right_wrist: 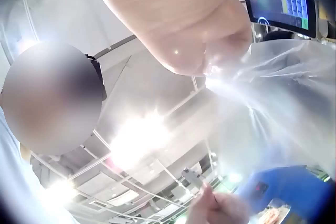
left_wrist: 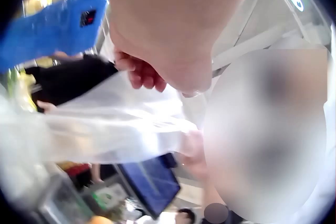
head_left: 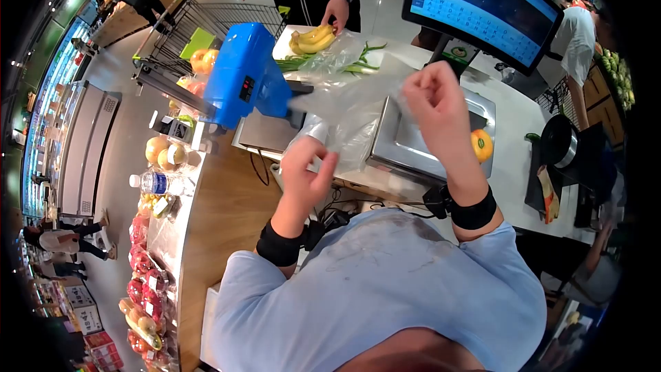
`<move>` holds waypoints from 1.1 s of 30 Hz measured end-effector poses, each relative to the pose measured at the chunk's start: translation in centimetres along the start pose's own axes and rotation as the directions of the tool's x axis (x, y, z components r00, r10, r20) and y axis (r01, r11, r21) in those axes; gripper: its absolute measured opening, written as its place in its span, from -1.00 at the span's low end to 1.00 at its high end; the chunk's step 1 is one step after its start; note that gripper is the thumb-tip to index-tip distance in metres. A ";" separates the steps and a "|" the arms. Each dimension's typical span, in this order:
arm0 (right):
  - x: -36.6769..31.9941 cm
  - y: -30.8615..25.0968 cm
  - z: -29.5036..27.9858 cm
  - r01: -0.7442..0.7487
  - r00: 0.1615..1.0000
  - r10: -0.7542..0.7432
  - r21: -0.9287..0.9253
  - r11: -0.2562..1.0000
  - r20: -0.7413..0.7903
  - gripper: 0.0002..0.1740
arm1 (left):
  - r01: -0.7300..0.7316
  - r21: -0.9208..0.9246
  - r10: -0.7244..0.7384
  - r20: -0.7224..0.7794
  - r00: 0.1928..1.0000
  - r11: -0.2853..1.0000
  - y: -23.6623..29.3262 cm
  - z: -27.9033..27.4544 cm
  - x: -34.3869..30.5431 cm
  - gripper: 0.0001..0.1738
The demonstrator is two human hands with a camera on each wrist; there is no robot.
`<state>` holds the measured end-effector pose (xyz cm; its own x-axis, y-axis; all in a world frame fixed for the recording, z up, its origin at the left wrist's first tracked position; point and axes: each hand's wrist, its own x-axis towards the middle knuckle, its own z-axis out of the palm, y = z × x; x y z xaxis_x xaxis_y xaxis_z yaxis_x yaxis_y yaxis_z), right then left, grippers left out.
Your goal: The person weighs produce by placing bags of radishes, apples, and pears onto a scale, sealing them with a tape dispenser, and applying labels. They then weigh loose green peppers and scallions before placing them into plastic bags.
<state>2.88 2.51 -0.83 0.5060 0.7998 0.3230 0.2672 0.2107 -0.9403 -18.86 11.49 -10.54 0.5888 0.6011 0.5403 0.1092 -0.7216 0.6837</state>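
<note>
Clear plastic, a thin bag [head_left: 354, 124], is pinched at one edge by the right hand [head_left: 442, 114], apparently so that it spreads over the metal scale's [head_left: 403, 153] side. Nearby, the left hand [head_left: 304, 173] is curled; whether plastic is gripped cannot be told.

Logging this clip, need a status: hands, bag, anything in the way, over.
Right hand pinching clear plastic bag. Left hand curled, hold on bag unclear. Yellow-orange produce sitting on metal scale.

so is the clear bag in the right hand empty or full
Empty: the bag trails thin and limp from the right hand, nothing showing inside.
</note>
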 end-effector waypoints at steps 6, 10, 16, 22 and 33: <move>-3.3 1.7 1.6 -0.034 0.954 0.035 -0.008 0.999 0.296 -0.74 | 0.428 -0.689 -0.535 0.070 0.842 0.584 4.1 4.3 3.7 -0.75; -3.7 3.1 1.0 -0.151 0.791 0.287 -0.281 0.948 0.540 -0.75 | 0.344 -0.570 -0.445 -0.042 0.894 0.746 3.2 3.8 2.9 -0.72; -3.9 5.2 1.0 0.044 0.808 0.085 -0.203 0.978 0.583 -0.55 | 0.330 0.010 -0.328 -0.072 0.942 0.944 3.2 3.9 1.1 -0.63; -2.5 7.4 0.0 -0.341 0.744 0.265 0.007 0.940 0.614 -0.70 | 0.615 -0.162 -0.585 0.202 0.786 0.771 1.4 0.4 0.7 -0.51; -5.8 12.2 -7.7 -0.035 0.766 0.208 -0.284 0.958 0.608 -0.72 | 0.499 -0.807 -0.833 0.016 0.553 0.316 3.7 -1.4 2.7 -0.74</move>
<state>9.49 -3.84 -13.31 -0.0557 0.9984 -0.0139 0.4716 0.0141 -0.8817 -17.97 10.90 -5.88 0.2471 0.9280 -0.2788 -0.3178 0.3495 0.8814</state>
